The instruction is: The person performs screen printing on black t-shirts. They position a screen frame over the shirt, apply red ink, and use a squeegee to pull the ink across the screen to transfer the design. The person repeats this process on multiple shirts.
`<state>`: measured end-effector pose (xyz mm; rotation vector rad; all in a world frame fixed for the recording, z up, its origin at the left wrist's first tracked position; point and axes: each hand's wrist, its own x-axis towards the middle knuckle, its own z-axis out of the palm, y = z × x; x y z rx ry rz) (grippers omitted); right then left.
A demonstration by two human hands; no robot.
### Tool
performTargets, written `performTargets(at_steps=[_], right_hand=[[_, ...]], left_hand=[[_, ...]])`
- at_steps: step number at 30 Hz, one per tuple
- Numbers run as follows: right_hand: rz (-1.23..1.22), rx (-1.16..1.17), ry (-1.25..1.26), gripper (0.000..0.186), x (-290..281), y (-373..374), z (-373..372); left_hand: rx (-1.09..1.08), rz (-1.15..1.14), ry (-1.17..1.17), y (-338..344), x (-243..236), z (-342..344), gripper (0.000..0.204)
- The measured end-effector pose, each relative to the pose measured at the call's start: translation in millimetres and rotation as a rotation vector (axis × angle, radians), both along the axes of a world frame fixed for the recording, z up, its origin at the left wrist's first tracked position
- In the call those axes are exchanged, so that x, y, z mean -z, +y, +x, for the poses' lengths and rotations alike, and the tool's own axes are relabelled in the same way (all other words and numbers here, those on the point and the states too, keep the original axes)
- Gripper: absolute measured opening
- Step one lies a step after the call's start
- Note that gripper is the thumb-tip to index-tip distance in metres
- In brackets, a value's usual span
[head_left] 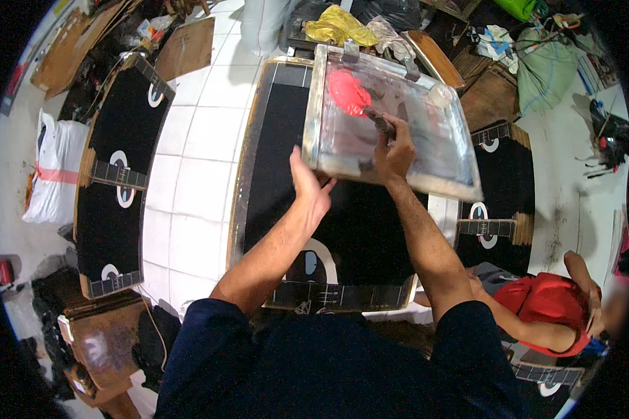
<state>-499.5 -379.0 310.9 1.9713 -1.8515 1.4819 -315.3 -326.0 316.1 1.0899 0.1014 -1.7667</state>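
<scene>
A screen-printing frame (461, 143) with pale, stained edges is raised at a tilt above a black printed panel (272, 133). My left hand (309, 183) grips its near left corner, thumb along the side and fingers partly hidden beneath. My right hand (396, 150) is closed round a short, dark-handled tool (379, 121) over the mesh. The tool's tip meets a thick blob of bright pink ink (348, 91) at the mesh's far left; whether it is a spatula or a brush I cannot tell. Metal hinge clamps (351, 50) sit on the frame's far edge.
Long boards with black panels and pale eye-like prints stand left (112, 188) and right (507, 188). A person in a red shirt (545, 307) sits close at the lower right. A yellow cloth (339, 26) and bags lie beyond the frame. White floor tiles (189, 160) run along the left.
</scene>
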Motion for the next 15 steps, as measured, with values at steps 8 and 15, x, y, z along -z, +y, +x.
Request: performTargets(at_steps=[8,15], right_hand=[[0.328,-0.343,0.258,0.039,62,-158,-37],[0.320,-0.418,0.446,0.040,96,-240,-19]], left_hand=[[0.094,-0.630,-1.773,32,130,24,0.078],[0.656,-0.773,-1.903,17,140,41,0.110]])
